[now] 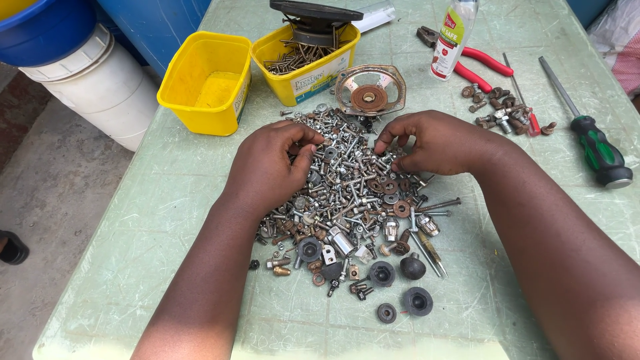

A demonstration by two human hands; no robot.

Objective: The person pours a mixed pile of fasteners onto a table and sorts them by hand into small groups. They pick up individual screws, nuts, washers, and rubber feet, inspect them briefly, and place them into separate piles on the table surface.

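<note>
Black rubber grommets [417, 301] were seen nearest, at the edge of the screw-and-washer pile [353, 193] mid-table. Left hand [270, 167] was curled, fingertips pinched into the pile; right hand [433, 142] was likewise bent, fingertips pressed among rusty washers [390, 187].

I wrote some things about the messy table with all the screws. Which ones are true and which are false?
1. Both hands, the left hand and the right hand, rest on the pile of screws and bolts. True.
2. The yellow tub on the left is full of nails. False: it looks empty; the nails are in the other yellow tub.
3. A green-handled screwdriver lies right of the pile. True.
4. The pliers have blue handles. False: they are red.
5. The white bottle lies flat. False: it stands upright.
</note>
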